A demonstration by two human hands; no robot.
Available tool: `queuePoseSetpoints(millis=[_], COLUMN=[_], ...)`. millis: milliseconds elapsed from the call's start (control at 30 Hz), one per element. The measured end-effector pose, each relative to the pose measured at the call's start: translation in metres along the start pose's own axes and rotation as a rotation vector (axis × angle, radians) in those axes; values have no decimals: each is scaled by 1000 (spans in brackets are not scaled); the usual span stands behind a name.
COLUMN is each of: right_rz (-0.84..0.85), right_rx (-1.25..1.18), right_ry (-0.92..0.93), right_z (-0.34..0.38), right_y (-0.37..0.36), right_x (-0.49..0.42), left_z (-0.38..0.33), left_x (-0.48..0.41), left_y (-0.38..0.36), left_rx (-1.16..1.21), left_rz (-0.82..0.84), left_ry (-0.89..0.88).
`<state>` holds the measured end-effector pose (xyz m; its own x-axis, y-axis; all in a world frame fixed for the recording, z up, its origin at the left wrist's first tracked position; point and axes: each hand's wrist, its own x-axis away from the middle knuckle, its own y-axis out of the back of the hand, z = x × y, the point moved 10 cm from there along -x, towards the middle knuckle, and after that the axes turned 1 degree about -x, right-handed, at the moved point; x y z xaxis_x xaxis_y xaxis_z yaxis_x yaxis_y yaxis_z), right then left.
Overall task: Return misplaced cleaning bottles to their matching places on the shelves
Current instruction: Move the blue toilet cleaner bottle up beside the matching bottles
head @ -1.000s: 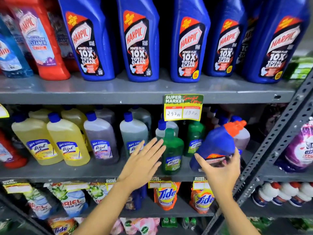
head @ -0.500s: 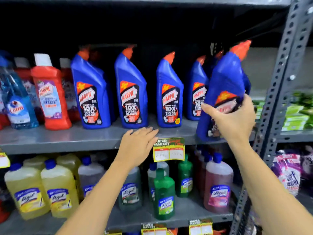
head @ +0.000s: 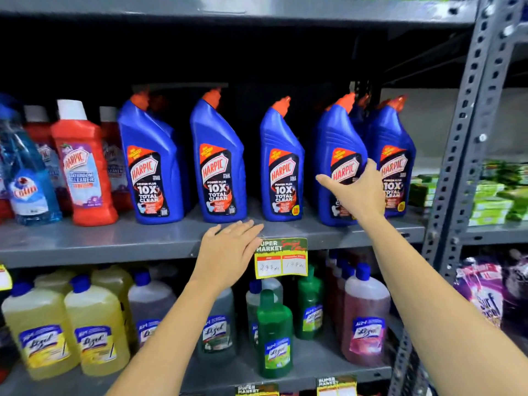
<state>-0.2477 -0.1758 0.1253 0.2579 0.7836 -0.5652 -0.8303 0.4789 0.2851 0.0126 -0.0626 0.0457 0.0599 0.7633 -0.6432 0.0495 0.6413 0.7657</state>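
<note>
A blue Harpic bottle (head: 337, 132) with an orange cap stands upright on the grey middle shelf (head: 114, 241), fourth in a row of matching blue Harpic bottles (head: 220, 167). My right hand (head: 357, 192) is wrapped around its front, thumb to the left and fingers on its right side, covering part of the label. Another blue Harpic bottle (head: 395, 155) stands right beside it. My left hand (head: 228, 252) lies flat and open on the shelf's front edge, holding nothing.
Red Harpic bathroom cleaner (head: 83, 172) and a blue Colin spray bottle (head: 28, 181) stand at the left. Yellow (head: 94, 330), green (head: 274, 338) and pink (head: 365, 318) Lizol bottles fill the lower shelf. A price tag (head: 281, 258) hangs beside my left hand. A perforated steel post (head: 463, 155) rises at right.
My right hand lifted the blue Harpic bottle from the lower Lizol shelf up to the Harpic row, where it now stands. My left hand rose to the shelf edge.
</note>
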Motion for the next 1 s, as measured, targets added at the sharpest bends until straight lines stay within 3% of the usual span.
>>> queuePoseSetpoints(millis=[167,400,1000], right_rz=[59,136,167], right_rx=[5,193,105], right_ry=[-11,-74,-81], right_z=[-18,-25,-37], right_y=[-5,-27,-47], right_x=[15,23,0], left_z=[-2,-5,-8], left_x=[-1,1,3], left_y=[3,7,12], left_rx=[-4,-2,6], left_rz=[-34,-42,-81], left_ry=[-11,-15,-23])
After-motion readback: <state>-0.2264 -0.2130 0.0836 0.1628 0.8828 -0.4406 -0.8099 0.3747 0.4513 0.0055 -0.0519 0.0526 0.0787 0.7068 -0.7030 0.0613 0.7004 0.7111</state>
